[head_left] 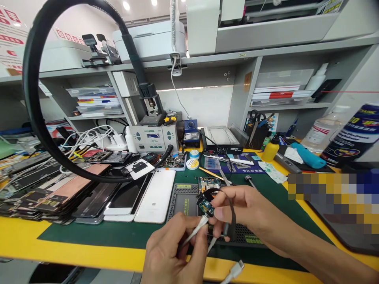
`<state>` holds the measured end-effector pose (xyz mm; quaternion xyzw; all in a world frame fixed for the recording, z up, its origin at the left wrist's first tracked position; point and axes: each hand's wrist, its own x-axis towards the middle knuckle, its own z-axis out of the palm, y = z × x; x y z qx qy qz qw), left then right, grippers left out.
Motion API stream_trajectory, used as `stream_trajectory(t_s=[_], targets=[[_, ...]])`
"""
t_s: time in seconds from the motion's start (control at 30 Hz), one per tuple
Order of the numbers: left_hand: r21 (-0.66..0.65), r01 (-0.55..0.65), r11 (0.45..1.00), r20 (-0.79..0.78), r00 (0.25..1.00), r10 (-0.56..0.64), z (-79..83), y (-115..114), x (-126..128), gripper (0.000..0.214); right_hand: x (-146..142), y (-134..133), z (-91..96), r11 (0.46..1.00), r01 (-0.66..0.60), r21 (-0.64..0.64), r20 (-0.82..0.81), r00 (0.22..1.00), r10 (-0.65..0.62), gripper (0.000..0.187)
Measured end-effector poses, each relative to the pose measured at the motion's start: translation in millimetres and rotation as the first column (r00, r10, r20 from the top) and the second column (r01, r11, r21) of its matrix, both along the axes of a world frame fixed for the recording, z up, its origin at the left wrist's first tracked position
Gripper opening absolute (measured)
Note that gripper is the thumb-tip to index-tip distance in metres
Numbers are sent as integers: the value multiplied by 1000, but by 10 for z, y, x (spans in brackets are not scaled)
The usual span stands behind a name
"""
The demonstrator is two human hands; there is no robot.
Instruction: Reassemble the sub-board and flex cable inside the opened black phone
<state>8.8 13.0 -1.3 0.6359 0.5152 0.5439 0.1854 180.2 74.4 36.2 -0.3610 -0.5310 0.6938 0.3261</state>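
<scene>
My left hand (pixel 180 248) pinches the white plug of a charging cable (pixel 195 230) near the front edge of the green mat. Between finger and thumb, my right hand (pixel 239 209) holds a small circuit board (pixel 206 205) with a dark flex strip hanging from it. The plug's tip meets the lower edge of the board; whether it is fully seated I cannot tell. Behind the board lies an opened phone (pixel 209 183) with its inner parts showing, on a black perforated work tray (pixel 183 189). Another white cable end (pixel 236 270) dangles below my hands.
A white phone (pixel 156 196) and stacked phone parts (pixel 68 193) lie left. A hot-air station (pixel 154 137) stands behind, its thick black hose (pixel 29 98) arching across the left. Right are a yellow bottle (pixel 270 149), a spray can (pixel 352 138) and a blurred-out dark device (pixel 349 232).
</scene>
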Motion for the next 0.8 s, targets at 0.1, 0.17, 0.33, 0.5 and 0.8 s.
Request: stream_trajectory(t_s=[0.1,0.17,0.33,0.5,0.8], targets=[[30,12,999,-11,1000,-12,-14,9,-11,13,-7,4,-6,1000,3,7,-1,1000,-3,21],[35,19,999,-19,1000,-18,-21,13,-18,13,-11,6,-6,1000,3,6,5,1000,-3,20],[20,13,1000,-48,999,-12,-18,8,-19,14,-14,7,9,1000,0,13,35,999,-1,22],[6,7,1000,-34,999,-7,-5,3,-10,15,3,6,42,999,-10,36,76,997,7,23],[-53,14,998,-30,999,-16,-37,5,-33,15,13,5,100,997,-42,57,158,987,32,23]])
